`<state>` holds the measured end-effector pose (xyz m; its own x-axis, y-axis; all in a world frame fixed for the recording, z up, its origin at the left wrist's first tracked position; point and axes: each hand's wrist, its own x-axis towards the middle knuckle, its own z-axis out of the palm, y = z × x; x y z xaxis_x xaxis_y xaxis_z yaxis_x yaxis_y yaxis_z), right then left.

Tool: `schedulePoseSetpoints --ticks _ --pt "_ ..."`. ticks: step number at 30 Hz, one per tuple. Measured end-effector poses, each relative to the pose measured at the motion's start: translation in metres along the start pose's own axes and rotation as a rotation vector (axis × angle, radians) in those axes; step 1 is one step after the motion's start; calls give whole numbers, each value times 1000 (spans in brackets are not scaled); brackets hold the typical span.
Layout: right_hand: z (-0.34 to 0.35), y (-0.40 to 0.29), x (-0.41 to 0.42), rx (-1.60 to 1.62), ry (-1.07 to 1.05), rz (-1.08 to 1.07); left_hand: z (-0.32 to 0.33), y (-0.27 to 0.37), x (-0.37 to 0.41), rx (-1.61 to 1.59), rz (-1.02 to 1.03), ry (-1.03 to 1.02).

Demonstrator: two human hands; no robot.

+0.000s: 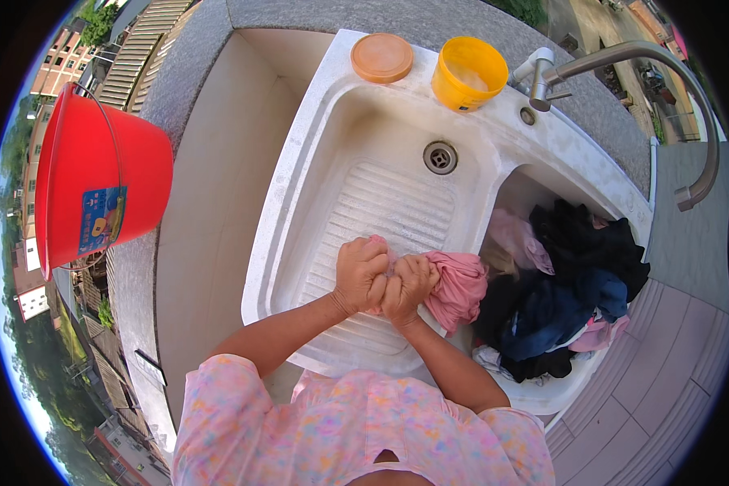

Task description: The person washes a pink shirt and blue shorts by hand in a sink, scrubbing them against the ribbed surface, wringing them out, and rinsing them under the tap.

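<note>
A wet-looking pink cloth point(457, 284) is bunched between both of my fists over the ribbed washboard floor point(364, 225) of a white laundry sink. My left hand point(361, 274) grips it on the left, where a small pink end pokes out above the knuckles. Pressed against that fist, my right hand point(408, 285) clenches the same cloth, and the larger bundle bulges out to its right, by the divider. Folds under the palms are hidden.
Dark and pink clothes point(559, 297) fill the right basin. A yellow tub point(469, 76), an orange lid point(382, 58) and a metal faucet point(638, 51) line the back rim. The drain point(440, 158) is uncovered. A red bucket point(106, 164) stands on the left ledge, near a phone-like object point(150, 367).
</note>
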<state>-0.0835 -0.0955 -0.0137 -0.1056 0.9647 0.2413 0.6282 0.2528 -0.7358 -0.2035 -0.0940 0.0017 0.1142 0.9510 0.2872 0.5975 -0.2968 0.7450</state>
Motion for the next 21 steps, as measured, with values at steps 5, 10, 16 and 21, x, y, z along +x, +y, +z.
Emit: schedulePoseSetpoints --ticks 5,10,16,21 --pt "4 13 17 15 -115 26 2 -15 23 -7 -33 -199" --pt "9 37 23 -52 -164 -158 4 -17 35 -34 -88 -238" --pt "5 49 40 -52 -170 -450 5 -11 36 11 -249 -227" --pt "10 70 61 148 -341 -389 16 -13 34 77 -375 -113"
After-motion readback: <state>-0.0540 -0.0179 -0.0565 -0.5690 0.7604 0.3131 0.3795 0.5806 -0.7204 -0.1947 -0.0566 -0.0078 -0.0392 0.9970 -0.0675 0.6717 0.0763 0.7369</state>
